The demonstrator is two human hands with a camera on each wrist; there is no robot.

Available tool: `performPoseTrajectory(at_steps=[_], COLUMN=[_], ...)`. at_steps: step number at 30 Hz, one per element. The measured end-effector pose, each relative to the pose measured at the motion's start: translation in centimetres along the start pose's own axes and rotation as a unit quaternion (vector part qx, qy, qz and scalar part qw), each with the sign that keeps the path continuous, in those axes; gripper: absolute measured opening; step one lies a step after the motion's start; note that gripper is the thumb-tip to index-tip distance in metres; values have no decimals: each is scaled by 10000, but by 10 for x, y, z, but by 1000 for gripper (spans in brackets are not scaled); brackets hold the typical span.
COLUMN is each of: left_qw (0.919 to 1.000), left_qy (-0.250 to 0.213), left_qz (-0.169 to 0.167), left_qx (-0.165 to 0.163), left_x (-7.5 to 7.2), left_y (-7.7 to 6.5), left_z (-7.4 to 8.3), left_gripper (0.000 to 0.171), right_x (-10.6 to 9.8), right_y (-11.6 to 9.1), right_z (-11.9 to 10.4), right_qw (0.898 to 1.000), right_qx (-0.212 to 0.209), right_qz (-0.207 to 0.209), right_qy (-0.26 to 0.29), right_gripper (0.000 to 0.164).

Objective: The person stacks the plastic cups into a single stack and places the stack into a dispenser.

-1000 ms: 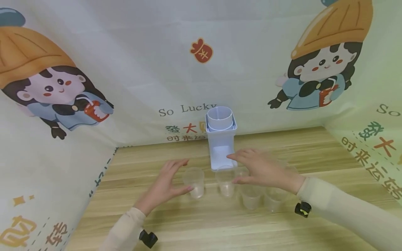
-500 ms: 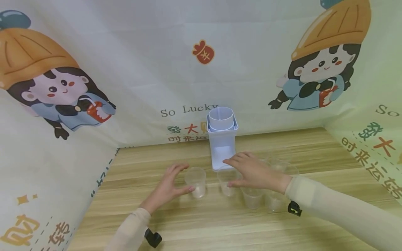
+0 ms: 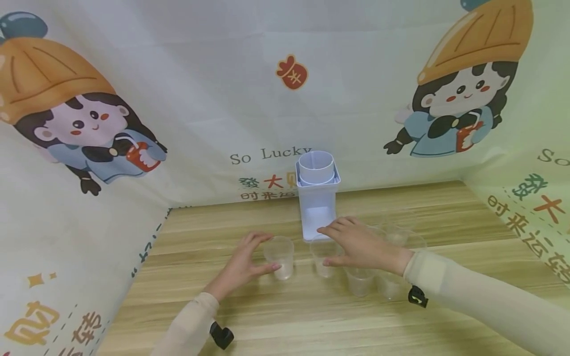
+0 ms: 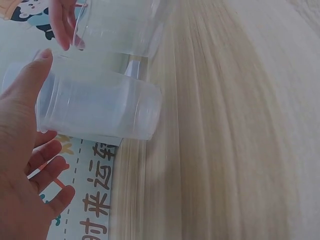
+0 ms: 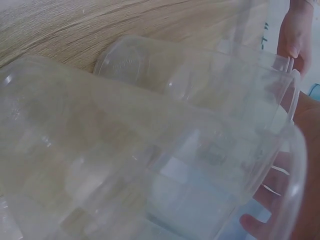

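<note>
A clear plastic cup [image 3: 285, 249] stands upright on the wooden table, left of centre. My left hand [image 3: 242, 264] holds it near the rim between thumb and index finger; in the left wrist view the thumb crosses the rim of the cup [image 4: 95, 107] and the other fingers hang loosely. To its right is a second clear cup [image 3: 320, 254], with the thumb of my right hand [image 3: 365, 247] at its near side and the fingers round its far side. In the right wrist view clear cups [image 5: 100, 135] cover much of the right hand [image 5: 280, 185].
More clear cups [image 3: 359, 284] stand close together beneath and beyond my right forearm. Behind the held cups is a pale upright stand [image 3: 318, 200] with a round holder [image 3: 316, 165] on top. Printed cloth [image 3: 200, 99] walls the table at the back and sides.
My right hand has moved a little left and closed in round its cup. The left thumb and index finger have come closer to the left cup. The cups have kept their places.
</note>
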State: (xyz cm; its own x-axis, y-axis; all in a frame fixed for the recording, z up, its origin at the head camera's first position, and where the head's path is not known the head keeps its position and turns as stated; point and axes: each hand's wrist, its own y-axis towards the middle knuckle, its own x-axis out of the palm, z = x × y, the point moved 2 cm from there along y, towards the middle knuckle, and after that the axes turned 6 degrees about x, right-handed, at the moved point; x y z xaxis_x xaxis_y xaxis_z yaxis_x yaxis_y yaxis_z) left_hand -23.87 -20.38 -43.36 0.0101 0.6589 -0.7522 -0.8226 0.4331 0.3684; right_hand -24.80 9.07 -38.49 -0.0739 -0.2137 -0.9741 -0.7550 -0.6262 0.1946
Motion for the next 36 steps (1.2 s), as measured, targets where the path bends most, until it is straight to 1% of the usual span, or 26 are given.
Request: performPoseTrajectory(at_steps=[13,19,26,33,36], left_qw=[9999,10000,10000,9999,9998], left_qy=[32,39,10,-26,-83], left_qz=[-68,-56,-25,-88,-110], left_qx=[-80,-52,-1,-121,-124], left_x=[0,0,0,0,0], left_y=[2,2,2,3,4], left_z=[2,3,2,0,1], left_gripper=[71,68,66,65,65], right_x=[2,-1,-18,-36,-43], right_y=[0,2,10,22,25], right_z=[-1,-2,-7,-12,-15], right_qw=[9997,9997,9989,9979,9976], right_qx=[-58,-38,-163,-178,-160], right_qz=[145,223,434,596,662], right_qy=[-168,-85,74,164,156], right_gripper=[72,74,74,74,75])
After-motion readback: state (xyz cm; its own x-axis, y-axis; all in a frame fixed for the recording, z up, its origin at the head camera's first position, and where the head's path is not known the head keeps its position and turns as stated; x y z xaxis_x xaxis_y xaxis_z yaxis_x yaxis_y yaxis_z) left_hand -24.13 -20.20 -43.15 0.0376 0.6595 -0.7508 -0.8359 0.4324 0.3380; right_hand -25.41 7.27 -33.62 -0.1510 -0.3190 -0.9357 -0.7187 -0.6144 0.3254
